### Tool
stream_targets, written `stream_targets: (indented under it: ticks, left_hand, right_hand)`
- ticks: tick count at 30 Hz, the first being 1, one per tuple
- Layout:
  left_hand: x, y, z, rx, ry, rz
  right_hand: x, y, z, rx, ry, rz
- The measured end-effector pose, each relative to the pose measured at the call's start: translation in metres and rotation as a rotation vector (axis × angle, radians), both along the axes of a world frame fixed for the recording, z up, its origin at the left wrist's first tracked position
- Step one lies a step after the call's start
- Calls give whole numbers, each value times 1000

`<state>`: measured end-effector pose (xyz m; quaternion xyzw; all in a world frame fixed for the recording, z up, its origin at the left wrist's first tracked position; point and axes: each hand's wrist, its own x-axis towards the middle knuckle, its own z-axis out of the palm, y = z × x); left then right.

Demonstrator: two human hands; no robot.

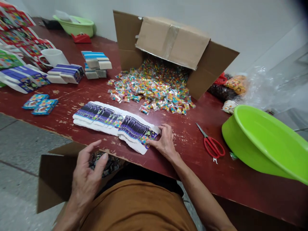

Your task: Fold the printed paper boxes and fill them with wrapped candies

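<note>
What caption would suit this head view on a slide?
Right hand touching fanned printed cards, left hand open, colourful packets spilled from a cardboard box.

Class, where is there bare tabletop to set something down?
Bare patches: between the right hand and the red-handled scissors; between the small blue boxes and the fanned purple cartons. Crowded: the far left, with stacked cartons beside the white mug, and the candy pile before the cardboard box.

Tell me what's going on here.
The person's bare right hand touches the right end of a row of overlapping purple-and-white printed cards on a dark-red table. The left hand is open, near an open brown cardboard box. Beyond, small multicoloured wrapped pieces spill from a brown cardboard carton.
</note>
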<state>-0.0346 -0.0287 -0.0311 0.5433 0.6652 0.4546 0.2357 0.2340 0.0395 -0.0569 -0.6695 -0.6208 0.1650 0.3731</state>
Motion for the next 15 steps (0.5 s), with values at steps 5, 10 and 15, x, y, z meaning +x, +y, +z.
stream_targets:
  ticks: [5, 10, 15]
  left_hand:
    - [32, 8, 29, -95, -129, -274]
    - [57, 9, 46, -725, -865, -786]
    - [64, 0, 35, -783, -1122, -949]
  right_hand:
    - [8, -15, 26, -86, 621, 162]
    - [-5, -36, 57, -247, 931, 473]
    - [-20, -46, 60, -341, 1008, 588]
